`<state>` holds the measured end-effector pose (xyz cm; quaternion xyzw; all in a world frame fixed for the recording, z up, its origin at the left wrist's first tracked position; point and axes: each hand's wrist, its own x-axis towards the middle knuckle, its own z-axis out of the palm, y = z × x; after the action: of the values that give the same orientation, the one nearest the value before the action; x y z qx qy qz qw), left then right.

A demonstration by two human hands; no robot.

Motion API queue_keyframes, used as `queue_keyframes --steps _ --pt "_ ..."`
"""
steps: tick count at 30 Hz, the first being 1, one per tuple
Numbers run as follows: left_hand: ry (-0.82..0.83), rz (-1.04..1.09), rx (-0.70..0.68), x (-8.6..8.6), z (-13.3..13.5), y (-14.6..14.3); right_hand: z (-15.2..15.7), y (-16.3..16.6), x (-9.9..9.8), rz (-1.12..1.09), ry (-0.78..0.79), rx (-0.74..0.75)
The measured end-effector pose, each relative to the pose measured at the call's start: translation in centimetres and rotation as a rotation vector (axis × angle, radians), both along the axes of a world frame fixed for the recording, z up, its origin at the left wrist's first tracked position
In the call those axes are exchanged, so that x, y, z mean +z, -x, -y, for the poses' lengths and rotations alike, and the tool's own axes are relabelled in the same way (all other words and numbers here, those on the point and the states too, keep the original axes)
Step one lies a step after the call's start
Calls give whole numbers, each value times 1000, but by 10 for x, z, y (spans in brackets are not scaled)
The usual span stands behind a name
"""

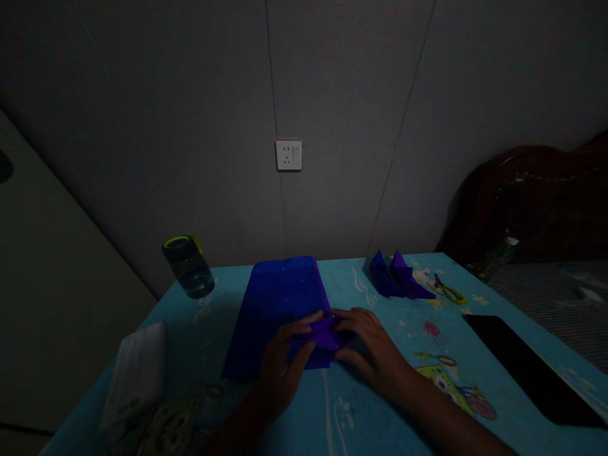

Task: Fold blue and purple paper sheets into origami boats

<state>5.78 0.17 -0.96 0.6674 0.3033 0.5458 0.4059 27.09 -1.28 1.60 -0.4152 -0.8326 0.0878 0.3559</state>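
A partly folded purple paper (327, 334) is held between my two hands, over the lower right part of a stack of blue and purple paper sheets (280, 291). My left hand (287, 358) grips its left side, thumb in front and fingers behind. On the right side, my right hand (368, 342) is closed around the paper's edge, with the thumb low and the fingers on top. Some of the folds are hidden under the fingers. Two folded paper boats, one blue (382, 275) and one purple (407, 278), stand at the back right of the table.
Yellow-handled scissors (449, 291) lie right of the paper boats. A dark flat panel (527, 370) rests along the table's right side. At the left are a bottle (189, 267) and a white packet (135, 370). A patterned blue cloth (380, 405) covers the table, which meets the wall.
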Motion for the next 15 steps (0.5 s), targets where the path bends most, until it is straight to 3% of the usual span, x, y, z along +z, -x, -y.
queue_keyframes --steps 9,15 --pt "26 77 -7 3 2 -2 2 3 -4 -59 -10 17" --pt "214 160 63 8 9 -7 4 7 -11 -187 -5 30"
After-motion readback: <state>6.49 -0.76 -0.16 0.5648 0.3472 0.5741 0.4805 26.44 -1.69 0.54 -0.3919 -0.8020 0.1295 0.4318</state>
